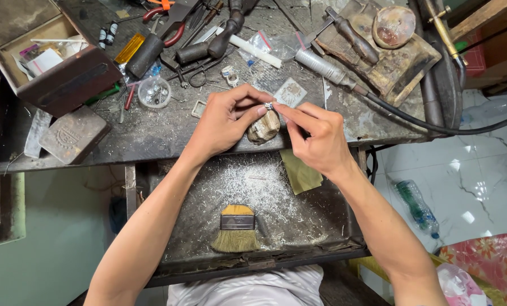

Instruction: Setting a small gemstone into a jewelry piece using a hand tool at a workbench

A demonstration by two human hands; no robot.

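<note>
Far on your left sits an open metal box [55, 68] with papers inside, and in front of it a flat embossed metal block [72, 135] lies on the workbench [151, 127]. Nearer the middle, a small clear round container [154, 92] of tiny parts rests among pliers and dark-handled tools [208, 48].

Your left hand [225, 122] comes in from the left, curled, thumb and forefinger pinched shut on a small silvery ring-like piece [268, 106]. That piece sits right at the meeting point of both hands, just above the worn wooden bench peg [263, 127] that juts from the bench edge. It is too small to tell its exact shape or which way its long axis runs.

Your right hand [315, 136] reaches in from the right, its fingertips closed to a point and touching the same piece from that side; whether it holds a fine tool there I cannot tell. Both hands are equally near, each meeting the piece head-on.

Below them the open drawer [321, 221] holds metal filings, a flat brush [236, 226] and a folded yellow-green cloth [301, 173]. To the right, a flex-shaft handpiece [327, 69] lies on the bench with its black cable trailing off.
</note>
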